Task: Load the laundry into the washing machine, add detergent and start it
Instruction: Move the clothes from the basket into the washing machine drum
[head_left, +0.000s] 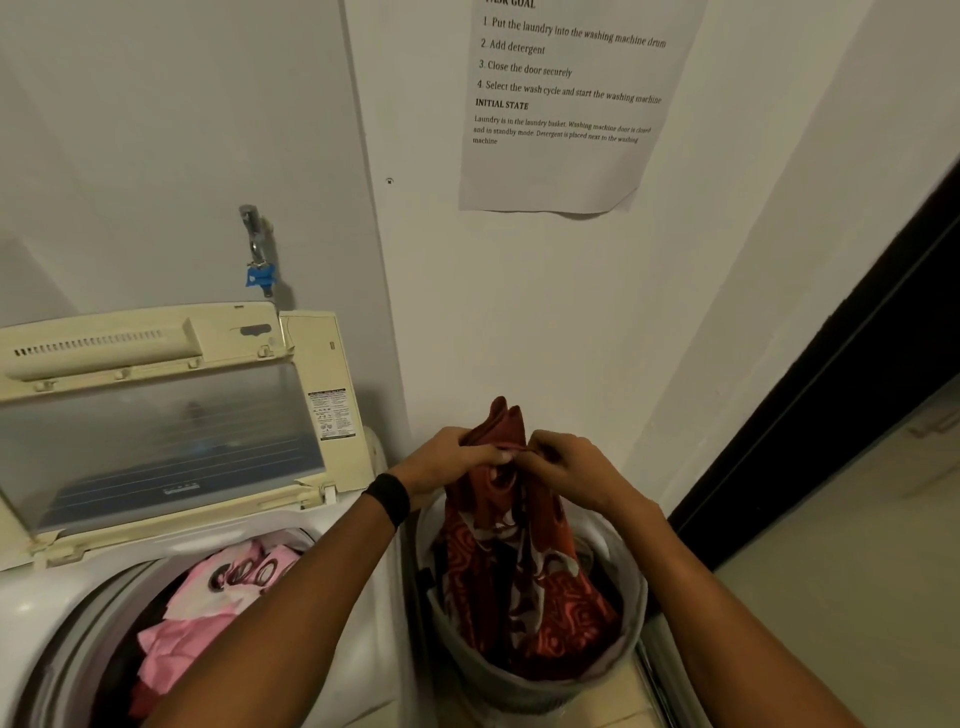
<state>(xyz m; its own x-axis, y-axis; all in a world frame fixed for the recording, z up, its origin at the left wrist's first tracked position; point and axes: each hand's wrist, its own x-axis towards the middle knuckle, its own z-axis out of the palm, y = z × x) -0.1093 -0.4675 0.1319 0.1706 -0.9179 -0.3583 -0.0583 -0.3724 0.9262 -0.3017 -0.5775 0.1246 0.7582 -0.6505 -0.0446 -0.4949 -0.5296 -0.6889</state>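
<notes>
Closest in, the washing machine drum (88, 629) has a heap of pink laundry (208, 613) sitting in it, so the loading looks partly done. Just to its right is the grey laundry basket (540, 686), and the red patterned cloth (519, 571) is half out of it: the bottom is bunched inside the basket, the top is pulled up above the rim. Both hands are on that top edge, left hand (452, 462) and right hand (566, 467) pinching the fabric close together, nearly touching each other. There's a black wristband (389, 496) on the left wrist. The cloth looks soft, floppy and light, probably long, so I'd guess it'll trail and snag on the rim unless it's gathered up lower down as well as at the hem. No fragility worries, just bulk. Behind all this the machine's lid (156, 441) stands propped open, a tap (254, 234) with a blue tag sticks out of the wall above it, and an instruction sheet (561, 130) is stuck up higher. I can't spot the detergent anywhere.
</notes>
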